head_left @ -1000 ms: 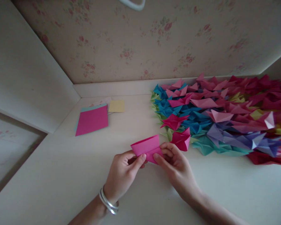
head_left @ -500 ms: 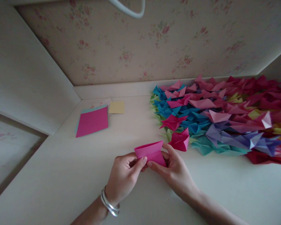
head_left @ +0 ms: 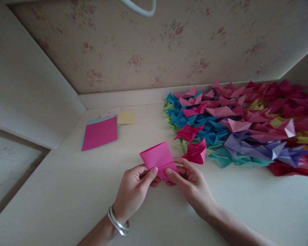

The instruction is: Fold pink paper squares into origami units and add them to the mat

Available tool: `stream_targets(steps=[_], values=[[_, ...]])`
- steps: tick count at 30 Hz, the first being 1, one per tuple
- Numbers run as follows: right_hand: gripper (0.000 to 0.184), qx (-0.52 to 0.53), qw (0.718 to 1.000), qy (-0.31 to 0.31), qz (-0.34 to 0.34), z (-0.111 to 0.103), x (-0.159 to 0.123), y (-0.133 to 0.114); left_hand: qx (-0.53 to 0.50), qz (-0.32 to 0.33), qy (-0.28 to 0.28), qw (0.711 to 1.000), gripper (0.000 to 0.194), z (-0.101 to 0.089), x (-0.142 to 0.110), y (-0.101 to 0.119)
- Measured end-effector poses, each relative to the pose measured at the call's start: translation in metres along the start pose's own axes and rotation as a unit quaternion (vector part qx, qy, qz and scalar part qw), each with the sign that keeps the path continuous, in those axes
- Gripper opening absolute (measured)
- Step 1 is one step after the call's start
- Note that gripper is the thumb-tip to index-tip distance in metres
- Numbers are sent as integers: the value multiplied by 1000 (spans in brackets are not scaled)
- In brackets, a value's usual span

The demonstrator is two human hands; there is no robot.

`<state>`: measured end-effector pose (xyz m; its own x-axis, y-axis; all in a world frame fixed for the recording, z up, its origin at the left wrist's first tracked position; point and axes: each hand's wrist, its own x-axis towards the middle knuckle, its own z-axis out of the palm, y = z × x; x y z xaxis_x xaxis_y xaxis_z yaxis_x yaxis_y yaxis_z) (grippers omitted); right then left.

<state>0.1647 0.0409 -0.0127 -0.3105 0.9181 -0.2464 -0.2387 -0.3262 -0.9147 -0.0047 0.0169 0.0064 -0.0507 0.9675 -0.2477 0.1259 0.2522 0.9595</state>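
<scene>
floral wallpaper point(head_left: 113, 61) at back, meeting a white tabletop point(head_left: 66, 191) along a low white ledge point(head_left: 123, 97). white curved tube point(head_left: 143, 13) at top edge of view, only partly visible.

pink paper point(head_left: 156, 153): folded, in both hands, front and centre of the tabletop. upper flap tilted, its top edge parted into a narrow slit like a pocket; inside too dark to read. a crease runs across below the flap. contact between paper and tabletop: cannot tell.

left hand point(head_left: 135, 186): comes in from lower left, back of hand up, two silver bangles point(head_left: 118, 222) at the wrist. thumb flat on the near face of the paper, fingers curled behind; closed down to the paper's thickness.

right hand point(head_left: 192, 182): comes in from lower right, wrist angled inward. thumb pressed on the lower right part, index finger along the right edge, other fingers bent behind; pinched on the same piece, a little apart from the left thumb.

right side: wide heap of folded paper shapes point(head_left: 236, 126), blue, pink, purple, teal; magenta shape point(head_left: 196, 152) just beyond the right hand. left side: magenta sheet point(head_left: 100, 133) over a light blue one, yellow square point(head_left: 126, 117) beside.
</scene>
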Motion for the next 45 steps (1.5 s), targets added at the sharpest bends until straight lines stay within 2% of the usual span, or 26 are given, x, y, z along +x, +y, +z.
stream_targets(steps=[13, 18, 22, 28, 32, 45], values=[[31, -62, 997, 54, 2, -3, 3, 1, 55, 10, -12, 998, 30, -1, -1, -1], [30, -29, 999, 28, -8, 0, 2, -3, 28, -9, 18, 999, 32, -2, 2, -2], [35, 1, 999, 47, 0, 1, 1, -4, 13, -20, 41, 999, 34, -2, 3, -1], [39, 28, 997, 73, -18, 2, -1, -4, 10, -25, 36, 999, 33, -1, 2, 1], [36, 1, 997, 69, -33, 3, -2, -5, 12, -21, 42, 999, 34, -1, 1, 0], [37, -18, 996, 85, -28, 2, 0, -4, 40, 15, 36, 998, 30, -2, 0, 0]])
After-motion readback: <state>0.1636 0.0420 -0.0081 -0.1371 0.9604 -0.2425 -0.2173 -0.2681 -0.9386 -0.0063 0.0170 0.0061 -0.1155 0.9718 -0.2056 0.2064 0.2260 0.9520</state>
